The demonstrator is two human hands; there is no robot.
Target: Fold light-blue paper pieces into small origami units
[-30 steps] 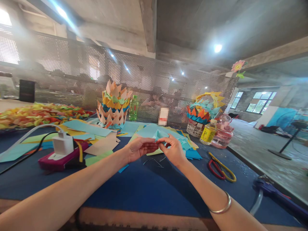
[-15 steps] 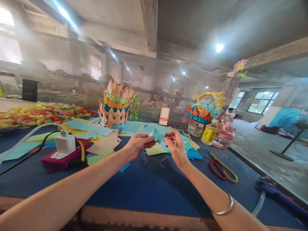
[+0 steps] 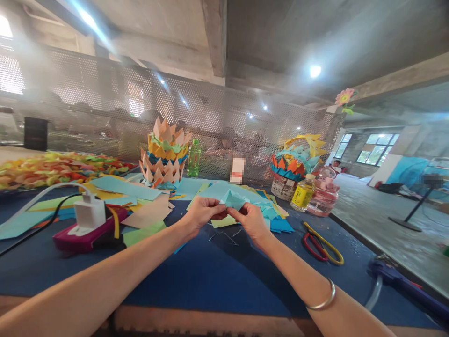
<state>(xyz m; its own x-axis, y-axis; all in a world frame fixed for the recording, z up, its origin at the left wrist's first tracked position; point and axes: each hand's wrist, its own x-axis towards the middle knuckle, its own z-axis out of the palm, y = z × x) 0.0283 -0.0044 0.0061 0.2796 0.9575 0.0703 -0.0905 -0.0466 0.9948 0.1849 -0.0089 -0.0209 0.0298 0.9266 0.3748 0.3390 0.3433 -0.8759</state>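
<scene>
Between my two hands is a folded piece of light blue paper (image 3: pixel 233 198), held above the table with a pointed peak facing up. My left hand (image 3: pixel 206 213) pinches its left side between thumb and fingers. On the other side, my right hand (image 3: pixel 249 220) grips the lower right edge, thumb toward me. Behind and below the hands lie light blue paper sheets (image 3: pixel 213 189) and more folded light blue pieces (image 3: pixel 268 207). A few thin wire-like strips (image 3: pixel 228 238) rest on the dark blue tabletop under my hands.
Left stand a purple power strip (image 3: pixel 87 229) with a white charger (image 3: pixel 89 211), loose coloured paper (image 3: pixel 147 211) and a tiered paper basket (image 3: pixel 164 154). To the right are scissors (image 3: pixel 321 245), a yellow-labelled bottle (image 3: pixel 302 193), a pink jug (image 3: pixel 323 194) and a glue gun (image 3: pixel 396 278).
My right hand has closed in on the paper's lower edge, its fingers now pressed together. The two hands are nearer each other. The whole view has shifted slightly.
</scene>
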